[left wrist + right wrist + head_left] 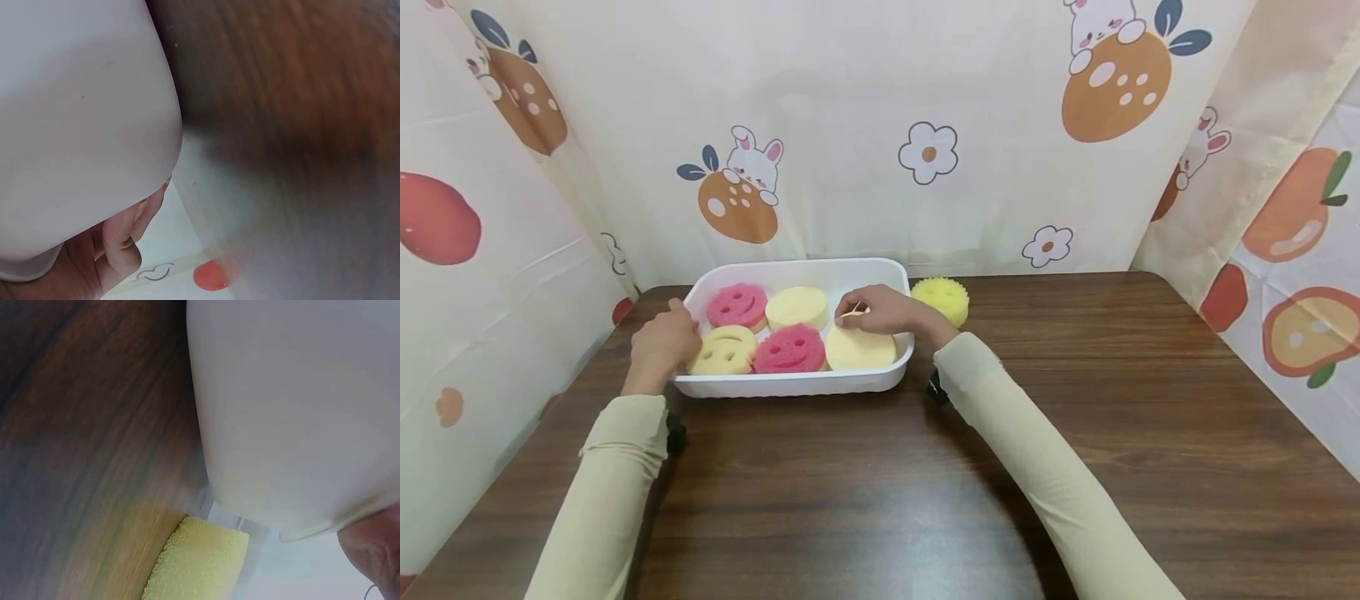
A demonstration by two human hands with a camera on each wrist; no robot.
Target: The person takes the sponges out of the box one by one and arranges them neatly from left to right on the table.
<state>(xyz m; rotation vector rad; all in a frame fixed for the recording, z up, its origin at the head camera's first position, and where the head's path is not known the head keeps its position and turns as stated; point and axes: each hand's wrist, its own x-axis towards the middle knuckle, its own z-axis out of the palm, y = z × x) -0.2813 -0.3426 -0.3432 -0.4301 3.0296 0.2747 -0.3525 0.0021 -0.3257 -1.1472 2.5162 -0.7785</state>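
Note:
A white tray (790,385) holds several round sponges. My left hand (664,340) grips its left end; in the left wrist view the fingers (122,234) bend against the outer wall. My right hand (883,310) reaches over the tray's right end, its curled fingers and thumb at the far edge of a plain pale yellow sponge (861,348). Left of that lie a pink smiley sponge (792,350) and a pale yellow smiley sponge (727,350). Behind them are another pink smiley sponge (737,305) and another plain pale yellow sponge (797,307).
A bright yellow scalloped sponge (942,300) stands on the table just right of the tray, also seen in the right wrist view. The brown wooden table (850,483) runs back to a printed curtain (850,83), with more printed cloth on both sides.

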